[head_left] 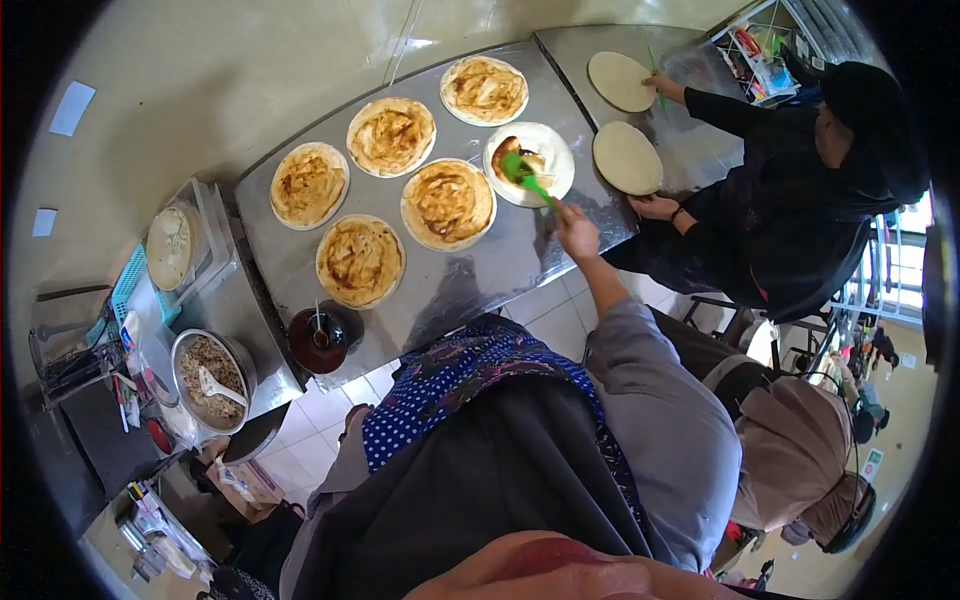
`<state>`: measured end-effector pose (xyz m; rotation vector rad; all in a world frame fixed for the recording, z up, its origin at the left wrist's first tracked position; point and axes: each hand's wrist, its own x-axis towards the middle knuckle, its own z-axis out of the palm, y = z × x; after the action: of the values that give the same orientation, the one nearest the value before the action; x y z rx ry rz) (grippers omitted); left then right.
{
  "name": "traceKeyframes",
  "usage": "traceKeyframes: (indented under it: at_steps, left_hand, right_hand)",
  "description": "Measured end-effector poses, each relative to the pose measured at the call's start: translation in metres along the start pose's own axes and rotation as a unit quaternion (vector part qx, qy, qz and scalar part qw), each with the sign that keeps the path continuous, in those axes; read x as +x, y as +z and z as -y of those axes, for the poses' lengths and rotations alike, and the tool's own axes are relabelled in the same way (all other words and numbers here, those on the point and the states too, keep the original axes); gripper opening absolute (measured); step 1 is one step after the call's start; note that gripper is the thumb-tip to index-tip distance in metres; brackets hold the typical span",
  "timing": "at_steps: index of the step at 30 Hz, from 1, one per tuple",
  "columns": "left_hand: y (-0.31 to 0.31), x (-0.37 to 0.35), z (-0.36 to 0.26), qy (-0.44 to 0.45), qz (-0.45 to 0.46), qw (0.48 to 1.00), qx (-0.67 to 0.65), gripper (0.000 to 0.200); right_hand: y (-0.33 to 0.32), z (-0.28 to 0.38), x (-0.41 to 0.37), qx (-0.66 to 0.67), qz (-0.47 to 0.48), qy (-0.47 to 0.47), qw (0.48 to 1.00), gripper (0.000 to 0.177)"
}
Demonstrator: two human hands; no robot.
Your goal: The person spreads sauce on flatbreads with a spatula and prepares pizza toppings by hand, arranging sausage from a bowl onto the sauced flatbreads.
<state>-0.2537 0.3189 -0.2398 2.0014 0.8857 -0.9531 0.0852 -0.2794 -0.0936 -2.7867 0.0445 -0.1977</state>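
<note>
My right hand [577,232] is closed round the handle of a green basting brush [535,186]. Its head, blurred, rests on a pale dough round [556,165] with dark brown sauce smeared over part of it. Several more rounds, such as one sauce-coated round [449,204] beside it and another [361,261] nearer me, lie on the metal table [470,285], streaked brown. A dark bowl [306,345] of sauce with a spoon in it stands at the table's near left corner. Of my left hand, only a sliver shows at the end of the grey sleeve [343,465]; its fingers are hidden.
Across the table's right end, a co-worker [790,190] in black handles plain dough rounds [628,158] and a green-handled tool. At left, a steel bowl [244,358] holds crumbly filling and a white spoon. A plastic tub [205,240] stands behind it. Another person [795,440] is at right.
</note>
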Motion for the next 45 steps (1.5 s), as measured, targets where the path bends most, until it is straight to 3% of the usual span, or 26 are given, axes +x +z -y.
traceKeyframes:
  at_steps: [4, 6, 7, 11, 13, 16, 17, 18, 20, 21, 22, 23, 25, 28, 31, 33, 35, 40, 42, 45]
  left_hand:
    - [0.004, -0.005, -0.005, -0.003, -0.011, 1.000, -0.001, 0.043]
    - [0.007, -0.007, -0.006, -0.003, -0.013, 1.000, -0.001, 0.043]
    - [0.008, -0.007, -0.007, -0.002, -0.014, 1.000, -0.001, 0.043]
    - [0.015, -0.005, -0.013, 0.008, -0.016, 1.000, 0.002, 0.044]
    - [0.020, -0.002, -0.012, 0.012, -0.017, 1.000, 0.005, 0.044]
    - [0.024, 0.000, -0.012, 0.023, -0.019, 1.000, 0.009, 0.045]
    - [0.025, 0.001, -0.011, 0.029, -0.020, 0.999, 0.012, 0.045]
    - [0.024, 0.002, -0.013, 0.035, -0.022, 0.999, 0.014, 0.045]
    - [0.022, 0.005, -0.015, 0.049, -0.028, 0.998, 0.016, 0.045]
    - [0.022, 0.005, -0.018, 0.064, -0.032, 0.997, 0.019, 0.045]
    - [0.023, 0.006, -0.016, -0.006, -0.024, 1.000, -0.010, 0.049]
    - [0.025, 0.008, -0.015, -0.005, -0.014, 0.998, -0.068, 0.051]
    - [0.028, 0.004, -0.013, -0.003, -0.022, 0.999, -0.040, 0.050]
    - [0.033, -0.003, -0.010, 0.001, -0.029, 1.000, 0.008, 0.050]
    - [0.034, -0.005, -0.008, 0.001, -0.027, 1.000, 0.006, 0.051]
    - [0.034, -0.006, -0.008, 0.001, -0.024, 1.000, 0.007, 0.051]
    - [0.037, -0.004, -0.008, 0.003, -0.022, 1.000, 0.009, 0.051]
    - [0.039, 0.005, -0.011, 0.009, -0.016, 1.000, 0.012, 0.052]
    - [0.039, 0.008, -0.014, 0.014, -0.016, 1.000, 0.015, 0.052]
    - [0.038, 0.014, -0.019, 0.023, -0.013, 0.999, 0.017, 0.052]
  right_hand:
    - [0.031, -0.012, 0.045, -0.008, -0.002, 0.017, 1.000, 0.041]
    - [0.027, -0.024, 0.050, -0.049, -0.007, 0.144, 0.988, 0.040]
    - [0.023, -0.030, 0.043, -0.038, -0.031, 0.161, 0.986, 0.038]
    - [0.027, -0.031, -0.021, -0.015, -0.070, 0.130, 0.989, 0.036]
    - [0.021, -0.013, -0.044, 0.278, 0.063, 0.181, 0.941, 0.033]
    - [0.019, -0.008, -0.015, 0.314, 0.017, 0.202, 0.927, 0.033]
    - [0.018, -0.006, 0.000, 0.262, -0.043, 0.190, 0.945, 0.032]
    - [0.023, -0.005, 0.005, 0.261, -0.043, 0.191, 0.945, 0.032]
    - [0.040, -0.003, 0.009, 0.216, -0.023, 0.220, 0.951, 0.031]
    - [0.045, 0.002, 0.001, 0.220, 0.023, 0.186, 0.957, 0.031]
    - [0.044, 0.010, -0.007, 0.285, 0.065, 0.151, 0.944, 0.032]
    - [0.041, 0.015, -0.009, 0.323, 0.098, 0.176, 0.925, 0.032]
    - [0.028, 0.024, 0.006, 0.360, 0.135, 0.197, 0.902, 0.033]
    - [0.027, 0.006, 0.066, 0.218, 0.003, 0.179, 0.959, 0.030]
    - [0.026, 0.007, 0.084, 0.153, 0.037, 0.163, 0.974, 0.030]
    - [0.016, 0.011, 0.059, 0.101, 0.133, 0.109, 0.980, 0.030]
    - [0.002, -0.008, 0.013, 0.081, 0.104, 0.010, 0.991, 0.032]
    - [-0.085, -0.053, -0.023, -0.177, 0.148, 0.076, 0.970, 0.038]
    - [-0.091, -0.057, -0.008, -0.192, 0.066, 0.062, 0.977, 0.037]
    - [-0.054, -0.031, 0.028, -0.085, 0.031, -0.037, 0.995, 0.041]
